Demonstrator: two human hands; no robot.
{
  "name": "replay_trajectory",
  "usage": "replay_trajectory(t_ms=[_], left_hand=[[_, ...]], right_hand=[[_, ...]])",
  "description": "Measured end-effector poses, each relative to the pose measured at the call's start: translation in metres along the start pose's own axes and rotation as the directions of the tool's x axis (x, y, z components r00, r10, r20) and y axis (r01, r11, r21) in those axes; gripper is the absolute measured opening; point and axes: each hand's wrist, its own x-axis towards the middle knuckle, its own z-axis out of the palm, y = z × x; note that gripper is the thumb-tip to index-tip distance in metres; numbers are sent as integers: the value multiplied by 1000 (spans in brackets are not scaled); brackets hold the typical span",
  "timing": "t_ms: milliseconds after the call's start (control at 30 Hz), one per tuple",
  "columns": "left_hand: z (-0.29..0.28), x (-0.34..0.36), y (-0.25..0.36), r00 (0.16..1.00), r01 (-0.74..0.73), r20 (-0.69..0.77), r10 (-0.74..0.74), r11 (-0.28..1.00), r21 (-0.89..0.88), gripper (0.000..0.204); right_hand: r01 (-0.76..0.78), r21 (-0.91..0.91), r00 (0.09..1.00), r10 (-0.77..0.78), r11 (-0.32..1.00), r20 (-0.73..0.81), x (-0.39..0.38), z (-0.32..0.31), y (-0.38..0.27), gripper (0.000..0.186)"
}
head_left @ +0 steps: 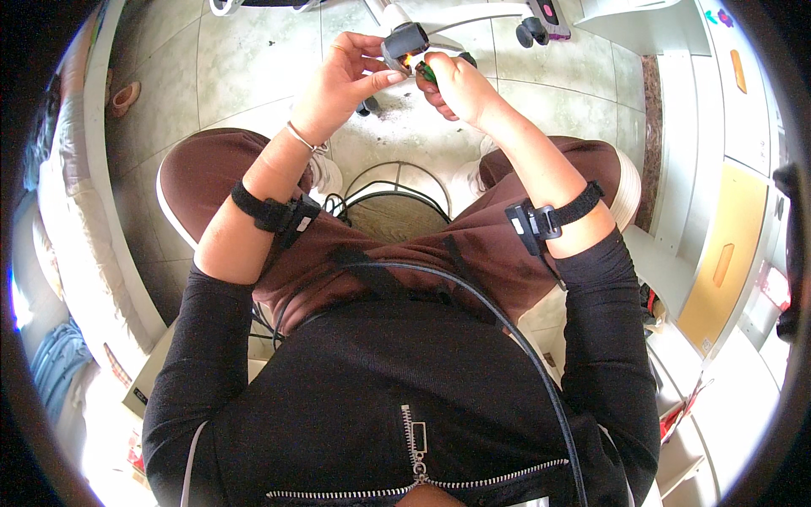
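Zip-front black top (355,372): six o'clock, nearest my lens. Brown trousers (211,173): knees at ten and two. Caster (410,40): black and grey, at twelve, the piece being worked on. Second caster (532,32): one o'clock, well apart. Left hand (351,80): just left of twelve, fingers part-curled, thumb and forefinger about the first caster's near side; from my remote view I cannot tell whether they grip or merely steady it. Right hand (456,84): just right of twelve, fingers closed round a green lighter (427,73). Flame (408,61): small, orange, between lighter and caster. Dark debris (395,110): scattered on the floor tiles (245,80), below the hands.

Hazards, as I judge them: a scorched left thumb, should caster or flame drift; softened plastic, from lingering heat; smouldering scraps, if burning bits drop.
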Motion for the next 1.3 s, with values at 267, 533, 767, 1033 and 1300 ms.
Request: replay_trajectory(t_ms=[267,533,767,1033,1300], left_hand=[[2,-4,3,991,-96,-81,107,987,126,37],[6,-9,10,957,274,-45,-287,941,-197,32],[2,-7,5,974,196,-82,-209,969,-148,30],[5,-7,0,976,191,-54,-209,953,-237,32],[7,-7,7,994,100,-41,-102,994,-47,41]], right_hand=[[15,-23,1000,-15,1000,-6,-1,0,1,47],[-11,-43,999,9,999,-34,-2,1,-1,47],[26,18,999,-26,999,-32,-8,6,-5,38],[-13,44,999,15,999,-33,-7,5,-5,36],[0,50,999,2,999,-53,-9,8,-5,37]])
